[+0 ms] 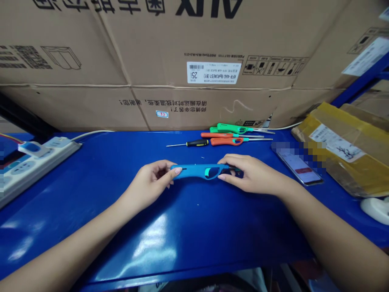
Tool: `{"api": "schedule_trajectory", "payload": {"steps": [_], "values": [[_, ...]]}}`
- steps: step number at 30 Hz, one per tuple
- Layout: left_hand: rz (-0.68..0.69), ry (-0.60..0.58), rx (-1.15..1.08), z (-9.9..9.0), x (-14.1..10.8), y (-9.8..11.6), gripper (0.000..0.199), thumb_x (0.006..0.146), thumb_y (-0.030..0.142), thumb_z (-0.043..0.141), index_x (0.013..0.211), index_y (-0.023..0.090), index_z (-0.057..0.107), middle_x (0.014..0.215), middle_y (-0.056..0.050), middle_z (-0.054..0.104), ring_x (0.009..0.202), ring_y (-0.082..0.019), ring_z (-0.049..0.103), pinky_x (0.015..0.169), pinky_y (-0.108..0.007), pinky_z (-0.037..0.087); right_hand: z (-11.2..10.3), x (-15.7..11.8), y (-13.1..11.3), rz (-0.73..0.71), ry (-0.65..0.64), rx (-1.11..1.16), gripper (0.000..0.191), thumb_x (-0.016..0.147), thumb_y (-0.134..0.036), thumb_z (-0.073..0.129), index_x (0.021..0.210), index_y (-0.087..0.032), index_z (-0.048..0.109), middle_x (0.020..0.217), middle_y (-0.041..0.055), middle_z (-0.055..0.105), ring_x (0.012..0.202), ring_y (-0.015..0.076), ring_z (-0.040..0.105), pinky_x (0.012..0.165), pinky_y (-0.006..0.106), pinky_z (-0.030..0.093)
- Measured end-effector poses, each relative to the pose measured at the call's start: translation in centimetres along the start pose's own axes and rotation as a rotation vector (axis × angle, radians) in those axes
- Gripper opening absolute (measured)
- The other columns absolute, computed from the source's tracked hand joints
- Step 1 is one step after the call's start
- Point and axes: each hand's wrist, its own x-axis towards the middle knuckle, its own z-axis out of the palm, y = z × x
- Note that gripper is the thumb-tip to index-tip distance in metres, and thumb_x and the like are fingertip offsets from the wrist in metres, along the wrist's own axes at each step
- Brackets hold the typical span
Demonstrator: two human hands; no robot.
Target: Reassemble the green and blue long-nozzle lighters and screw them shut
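Between my two hands, a blue long-necked gas lighter with a green trigger lies level above the blue surface. My left hand pinches its handle end, thumb on top. Closed around the trigger-side end is my right hand, which hides most of the lighter's neck. Behind them lie two green lighters and two orange lighters, metal necks pointing right. A screwdriver with a black and yellow handle lies just left of these, its tip to the left.
A white power strip with a plug stands at the left. At the right are a phone, a yellow-taped carton and a white object. A large cardboard box walls off the back of the blue shelf.
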Motion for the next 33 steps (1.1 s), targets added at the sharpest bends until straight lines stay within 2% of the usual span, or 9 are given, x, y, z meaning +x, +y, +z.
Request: {"api": "schedule_trajectory", "payload": {"steps": [3,6,10,12,15,18,23,27,33], "values": [[-0.032,-0.003,-0.074,0.3,-0.1,0.1,0.048,0.079,0.061,0.073,0.090,0.014,0.070,0.065,-0.001,0.066,0.052,-0.012,0.057,0.052,-0.023,0.049,0.8,0.1,-0.1,-0.034,0.032,-0.066,0.031,0.099,-0.044,0.056,0.118,-0.022,0.065,0.108,0.0068,0.071,0.089,0.0214,0.066,0.076,0.032,0.048],[-0.038,0.030,-0.148,0.4,-0.1,0.2,0.054,0.082,0.061,0.071,0.109,0.014,0.070,0.066,-0.002,0.068,0.052,-0.013,0.059,0.052,-0.025,0.051,1.3,0.1,-0.1,-0.056,0.064,-0.083,0.032,0.100,-0.043,0.055,0.118,-0.019,0.066,0.109,0.0089,0.072,0.095,0.0237,0.068,0.079,0.033,0.050],[-0.030,0.021,-0.209,1.0,-0.3,0.3,0.056,0.079,0.051,0.078,0.120,0.015,0.066,0.074,-0.002,0.072,0.061,-0.014,0.065,0.060,-0.025,0.056,1.6,0.0,-0.2,-0.084,0.100,-0.058,0.032,0.099,-0.042,0.057,0.117,-0.018,0.067,0.110,0.0104,0.071,0.101,0.0253,0.066,0.086,0.036,0.050],[-0.035,-0.011,-0.241,1.4,-0.4,0.3,0.051,0.076,0.044,0.083,0.114,0.015,0.067,0.076,-0.002,0.073,0.064,-0.014,0.066,0.063,-0.023,0.057,1.6,0.0,-0.3,-0.116,0.084,-0.021,0.029,0.099,-0.042,0.059,0.114,-0.018,0.068,0.109,0.0097,0.071,0.102,0.0247,0.065,0.087,0.036,0.049],[-0.036,-0.053,-0.297,1.5,-0.5,0.4,0.033,0.076,0.040,0.083,0.089,0.013,0.068,0.072,-0.004,0.073,0.061,-0.012,0.065,0.059,-0.021,0.054,1.4,0.0,-0.4,-0.109,0.050,0.091,0.026,0.098,-0.041,0.060,0.107,-0.019,0.070,0.102,0.0072,0.071,0.093,0.0204,0.064,0.083,0.032,0.049],[-0.021,0.003,-0.344,0.8,-0.5,0.4,0.031,0.080,0.040,0.079,0.075,0.013,0.065,0.067,-0.004,0.071,0.055,-0.010,0.062,0.053,-0.019,0.050,0.8,0.2,-0.1,-0.022,0.041,0.185,0.028,0.097,-0.043,0.060,0.101,-0.019,0.071,0.092,0.0052,0.070,0.080,0.0169,0.061,0.074,0.029,0.047],[0.004,0.131,-0.433,-0.4,-0.3,0.5,0.029,0.082,0.040,0.077,0.079,0.015,0.062,0.071,-0.004,0.073,0.058,-0.012,0.066,0.055,-0.020,0.052,0.3,0.4,0.4,0.150,-0.007,0.292,0.044,0.102,-0.047,0.044,0.077,-0.018,0.065,0.073,0.0014,0.065,0.067,0.0142,0.056,0.067,0.028,0.043],[-0.018,0.147,-0.375,-0.6,-0.3,0.8,0.034,0.078,0.043,0.080,0.087,0.014,0.065,0.076,-0.006,0.075,0.068,-0.018,0.072,0.062,-0.026,0.060,0.3,0.6,0.3,0.144,0.011,0.321,0.040,0.101,-0.047,0.046,0.079,-0.018,0.063,0.076,0.0013,0.064,0.071,0.0153,0.056,0.070,0.029,0.043],[-0.048,0.111,-0.178,-0.5,-0.7,1.5,0.034,0.073,0.043,0.085,0.080,0.016,0.067,0.060,-0.003,0.071,0.052,-0.014,0.066,0.054,-0.022,0.056,-0.1,0.3,0.0,0.130,-0.019,0.325,0.040,0.103,-0.047,0.043,0.078,-0.019,0.058,0.076,0.0002,0.060,0.071,0.0149,0.053,0.070,0.029,0.041]]}}
